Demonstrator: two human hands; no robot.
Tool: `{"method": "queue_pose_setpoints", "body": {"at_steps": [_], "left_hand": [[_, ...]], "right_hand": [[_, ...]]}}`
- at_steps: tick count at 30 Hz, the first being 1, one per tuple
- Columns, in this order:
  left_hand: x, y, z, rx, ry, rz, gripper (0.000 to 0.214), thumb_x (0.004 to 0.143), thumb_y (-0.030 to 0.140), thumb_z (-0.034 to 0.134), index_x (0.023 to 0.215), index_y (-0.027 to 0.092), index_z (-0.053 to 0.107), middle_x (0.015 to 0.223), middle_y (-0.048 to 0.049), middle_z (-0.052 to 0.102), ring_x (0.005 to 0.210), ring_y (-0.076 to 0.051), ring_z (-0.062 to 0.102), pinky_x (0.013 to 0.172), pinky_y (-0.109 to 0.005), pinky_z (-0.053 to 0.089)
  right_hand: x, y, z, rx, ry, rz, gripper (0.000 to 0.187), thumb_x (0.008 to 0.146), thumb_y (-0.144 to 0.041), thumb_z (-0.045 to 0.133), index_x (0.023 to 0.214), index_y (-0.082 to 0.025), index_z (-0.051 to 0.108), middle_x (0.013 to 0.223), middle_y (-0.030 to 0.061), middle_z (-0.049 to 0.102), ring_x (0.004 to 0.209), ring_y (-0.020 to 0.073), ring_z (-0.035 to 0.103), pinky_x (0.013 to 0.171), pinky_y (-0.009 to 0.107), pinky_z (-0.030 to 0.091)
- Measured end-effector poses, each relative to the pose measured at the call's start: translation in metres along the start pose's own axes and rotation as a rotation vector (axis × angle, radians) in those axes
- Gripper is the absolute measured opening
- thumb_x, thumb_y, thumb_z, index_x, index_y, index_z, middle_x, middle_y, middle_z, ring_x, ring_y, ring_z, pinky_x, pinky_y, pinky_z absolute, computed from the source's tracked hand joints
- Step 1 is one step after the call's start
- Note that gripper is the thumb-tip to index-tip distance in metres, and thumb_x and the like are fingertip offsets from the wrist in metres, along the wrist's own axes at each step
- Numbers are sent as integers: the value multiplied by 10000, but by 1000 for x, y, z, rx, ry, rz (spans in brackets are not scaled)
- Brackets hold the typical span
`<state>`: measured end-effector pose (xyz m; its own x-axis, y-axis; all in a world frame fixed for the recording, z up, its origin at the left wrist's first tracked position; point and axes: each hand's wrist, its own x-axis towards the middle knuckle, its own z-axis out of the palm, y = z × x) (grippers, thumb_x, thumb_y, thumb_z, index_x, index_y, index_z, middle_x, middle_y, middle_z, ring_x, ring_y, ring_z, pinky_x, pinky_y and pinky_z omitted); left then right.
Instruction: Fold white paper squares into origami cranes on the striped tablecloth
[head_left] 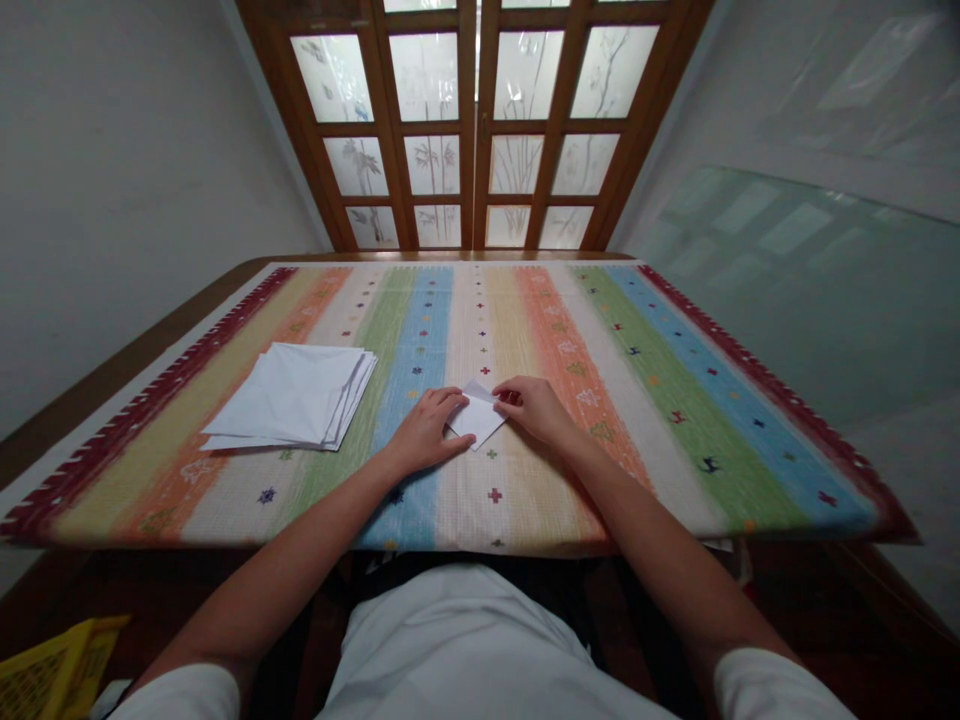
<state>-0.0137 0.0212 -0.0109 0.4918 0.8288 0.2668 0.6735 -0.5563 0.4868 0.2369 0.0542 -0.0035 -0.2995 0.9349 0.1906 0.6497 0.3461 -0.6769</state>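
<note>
A small piece of folded white paper [478,420] lies on the striped tablecloth in front of me, turned like a diamond with a corner toward me. My left hand [433,430] rests along its left side, thumb and fingers on the paper. At the upper right edge, my right hand [531,405] pinches the paper between thumb and fingertips. A slightly greyer flap shows at the far corner. Off to the left sits a loose stack of white paper sheets [289,395], its edges uneven.
The striped tablecloth [652,480] covers the table and hangs at the near edge. Beyond the table stand wooden doors with glass panes [517,165]. A greenish glass panel [810,290] leans at the right wall. A yellow plastic crate [64,665] is low at left.
</note>
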Motion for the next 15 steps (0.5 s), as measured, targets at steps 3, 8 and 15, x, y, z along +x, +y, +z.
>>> {"method": "queue_pose_setpoints", "body": {"at_steps": [3,8,15], "left_hand": [[0,0,0,19,-16,0,541,868,354,817,1361,214,642,1490,-152,631,1394,-351,565,1211,-577,472],[0,1,-1,12,-16,5,568,865,352,817,1382,210,631,1514,-166,612,1418,-360,554,1222,-588,464],[0,-4,3,-26,10,-5,625,842,358,838,1405,214,610,1524,-164,586,1440,-363,543,1247,-586,445]], "right_hand": [[-1,-5,0,30,0,6,142,869,-115,754,960,-179,843,840,69,795,756,189,709,750,294,518],[-2,-9,0,43,17,5,112,884,-130,702,857,-176,801,790,62,781,721,185,692,714,290,497],[-1,-7,0,26,72,-8,97,863,-124,715,792,-189,723,776,51,757,708,186,680,693,294,478]]}}
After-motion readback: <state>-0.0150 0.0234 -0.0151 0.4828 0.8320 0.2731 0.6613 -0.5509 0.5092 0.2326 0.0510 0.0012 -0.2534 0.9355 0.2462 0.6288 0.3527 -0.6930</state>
